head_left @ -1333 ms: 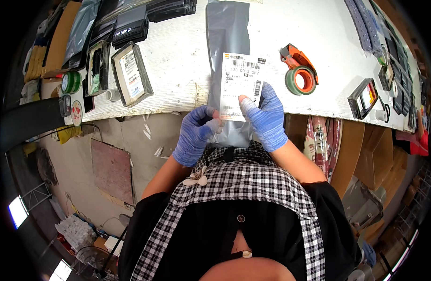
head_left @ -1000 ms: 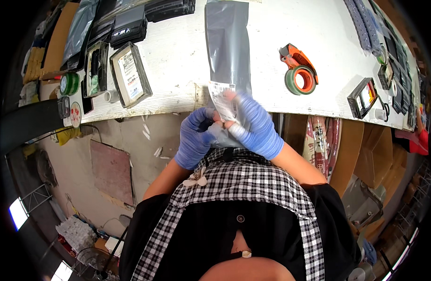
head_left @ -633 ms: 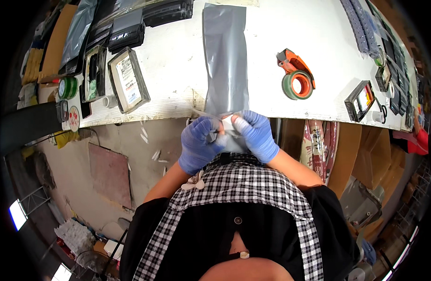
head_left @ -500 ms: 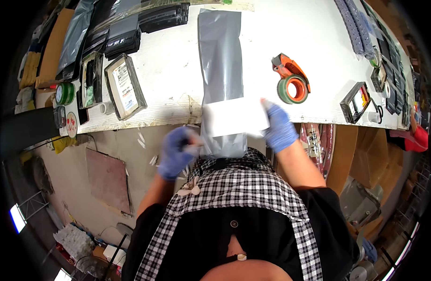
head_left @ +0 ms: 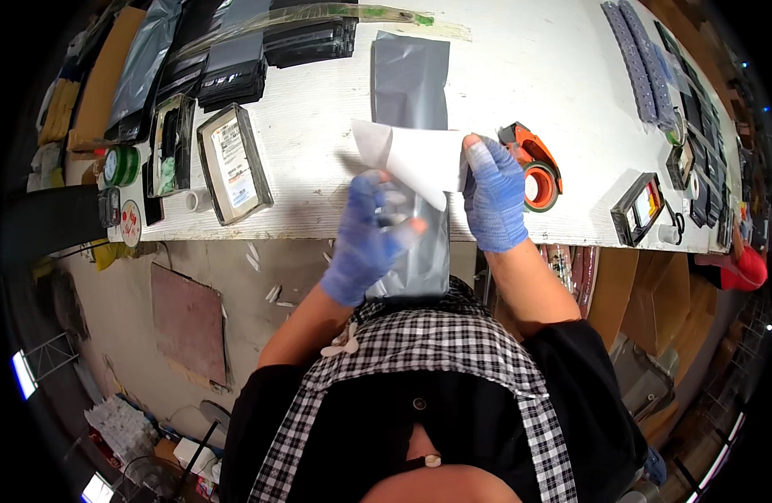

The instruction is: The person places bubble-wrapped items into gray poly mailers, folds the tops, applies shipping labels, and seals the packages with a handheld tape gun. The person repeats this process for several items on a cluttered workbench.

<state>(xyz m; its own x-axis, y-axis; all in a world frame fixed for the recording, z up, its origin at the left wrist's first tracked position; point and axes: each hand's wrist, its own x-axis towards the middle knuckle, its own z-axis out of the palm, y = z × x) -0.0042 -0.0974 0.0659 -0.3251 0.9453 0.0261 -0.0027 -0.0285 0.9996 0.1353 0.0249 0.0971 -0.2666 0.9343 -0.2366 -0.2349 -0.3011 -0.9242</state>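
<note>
A long grey plastic mailing bag (head_left: pixel 409 80) lies across the table's front edge, its near end hanging over toward my apron. Above it, my right hand (head_left: pixel 495 193), in a blue fingerless-tipped glove, pinches the right end of a white label sheet (head_left: pixel 419 155). The sheet's left part curls, with one corner bent down. My left hand (head_left: pixel 367 239), gloved the same way, is just below the sheet's left side. Its fingers are spread and slightly blurred, with nothing seen between them. Right of my right hand rests an orange tape dispenser (head_left: pixel 537 163) with a tape roll in it.
Left on the white table (head_left: pixel 310 159) stand a box tray holding printed labels (head_left: pixel 233 168) and a green tape roll (head_left: pixel 122 166). Dark bag stacks (head_left: pixel 235 75) lie behind. Bubble-wrap strips (head_left: pixel 633 67) and a small tray (head_left: pixel 637 208) are at right.
The right hand has raised the label sheet farther over the table, and the sheet now curls. My left hand has moved right and up, closer to it, and its fingers have spread.
</note>
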